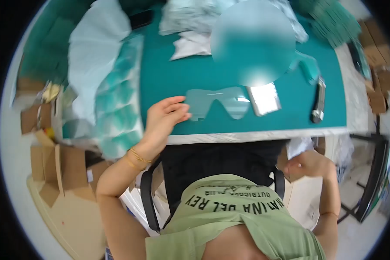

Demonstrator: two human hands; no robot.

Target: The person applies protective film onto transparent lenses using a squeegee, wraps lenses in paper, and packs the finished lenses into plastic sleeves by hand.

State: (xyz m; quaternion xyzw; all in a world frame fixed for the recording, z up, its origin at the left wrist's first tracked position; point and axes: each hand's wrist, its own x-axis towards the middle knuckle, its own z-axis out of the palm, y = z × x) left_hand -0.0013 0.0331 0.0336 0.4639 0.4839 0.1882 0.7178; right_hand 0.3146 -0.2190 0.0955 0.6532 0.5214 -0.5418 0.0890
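A clear shield-shaped lens (199, 104) with a notch for the nose is over the green table mat. My left hand (165, 116) has its left end between thumb and fingers. Below the table's front edge, my right hand (308, 165) is blurred, with its fingers curled. A white crumpled piece (299, 146) shows right above those fingers; whether they hold it I cannot tell. Just right of the lens lies a white and silvery rectangular packet (264, 99).
A box cutter (319, 100) and a teal-handled object (308, 68) lie at the right. Bubble wrap (117, 102) hangs over the left side. White bags (188, 17) are piled at the back. Open cardboard boxes (69, 167) stand at the lower left. A blurred disc hides part of the mat.
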